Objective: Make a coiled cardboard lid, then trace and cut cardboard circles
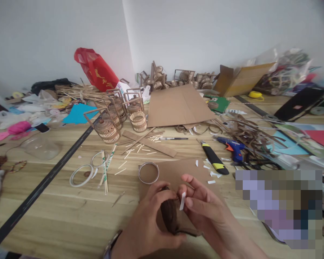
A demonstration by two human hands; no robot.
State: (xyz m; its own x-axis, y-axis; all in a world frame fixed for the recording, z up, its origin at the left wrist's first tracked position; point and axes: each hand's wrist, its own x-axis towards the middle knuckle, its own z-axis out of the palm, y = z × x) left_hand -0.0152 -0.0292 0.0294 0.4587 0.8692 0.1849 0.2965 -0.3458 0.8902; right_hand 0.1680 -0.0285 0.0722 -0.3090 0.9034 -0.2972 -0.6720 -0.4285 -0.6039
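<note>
Evidently, your left hand [151,216] curls around the brown round piece [167,214] over the cardboard [175,168], your right hand [209,210] pinches a white strip [182,202], seemingly not yet attached, and loose strips [211,182] lie unused around the cardboard's far right corner.

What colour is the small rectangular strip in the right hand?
The strip is white, clearest in head view.

On the table [56,216], the cutter [214,157] lies behind the right fingers [201,206], right of the pen [174,138], left of the glue gun [237,146].
</note>
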